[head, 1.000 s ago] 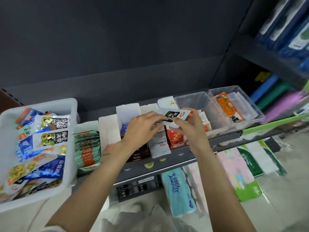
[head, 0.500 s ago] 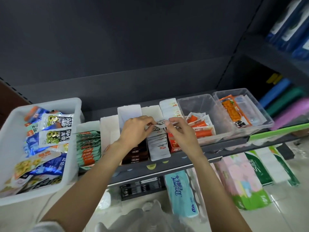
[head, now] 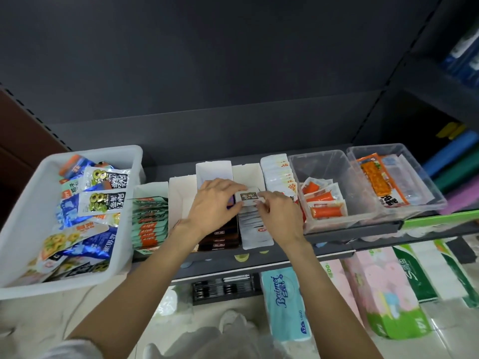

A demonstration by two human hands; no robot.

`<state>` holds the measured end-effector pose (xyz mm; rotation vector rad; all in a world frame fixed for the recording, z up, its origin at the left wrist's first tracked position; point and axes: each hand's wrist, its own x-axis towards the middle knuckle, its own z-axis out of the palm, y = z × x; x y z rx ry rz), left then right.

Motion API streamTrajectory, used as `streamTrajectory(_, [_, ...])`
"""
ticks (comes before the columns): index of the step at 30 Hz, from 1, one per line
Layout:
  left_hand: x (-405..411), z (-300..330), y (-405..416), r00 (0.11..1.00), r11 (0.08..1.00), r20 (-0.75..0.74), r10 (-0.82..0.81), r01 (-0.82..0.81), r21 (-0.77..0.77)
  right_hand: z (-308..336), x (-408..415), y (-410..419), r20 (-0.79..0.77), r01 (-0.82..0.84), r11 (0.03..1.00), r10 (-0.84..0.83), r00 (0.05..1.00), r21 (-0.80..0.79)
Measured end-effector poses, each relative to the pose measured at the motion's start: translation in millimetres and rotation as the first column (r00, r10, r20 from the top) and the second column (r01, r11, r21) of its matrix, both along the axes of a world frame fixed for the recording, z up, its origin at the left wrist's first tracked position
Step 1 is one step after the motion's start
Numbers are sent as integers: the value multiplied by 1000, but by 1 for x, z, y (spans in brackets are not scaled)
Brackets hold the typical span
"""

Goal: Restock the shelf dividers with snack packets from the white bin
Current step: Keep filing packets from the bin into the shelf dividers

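Head view: fingers (head: 261, 203) pinching packet (head: 249, 198).

bin (head: 31, 203) left of dividers (head: 181, 193); tubs (head: 363, 216) right, on shelf (head: 285, 255).

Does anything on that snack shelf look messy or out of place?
Mostly tidy. The white bin holds packets heaped at all angles, unlike the neat rows in the dividers. Nothing looks spilled or torn.

tissue packs (head: 282, 304) below shelf | clear tubs (head: 363, 203) right | rolls (head: 451, 161) far right
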<state>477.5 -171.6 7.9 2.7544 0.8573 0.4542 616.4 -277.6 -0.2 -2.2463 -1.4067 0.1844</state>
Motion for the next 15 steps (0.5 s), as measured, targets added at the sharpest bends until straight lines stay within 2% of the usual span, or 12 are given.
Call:
streamTrajectory(4, [-43, 21, -10, 926, 984, 334, 177, -161, -77, 34, -6, -5, -236, 71, 956, -2, 972, 284])
streamTrajectory(7, [-92, 34, -11, 849, 953, 434, 302, -253, -168, 61, -34, 0, -378, 0, 935, 144, 914, 354])
streamTrajectory(10, [-148, 39, -4, 845, 917, 363, 392, -329, -225, 69, -75, 17, -447, -145, 923, 305, 841, 357])
streamTrajectory(13, [-205, 32, 11, 882, 874, 145, 449, -400, -276, 63, -124, 39, -383, -316, 903, 413, 826, 291])
streamTrajectory(15, [-242, 20, 25, 868, 828, -9, 497, -478, -293, 57, -159, 55, -329, -431, 868, 494, 805, 248])
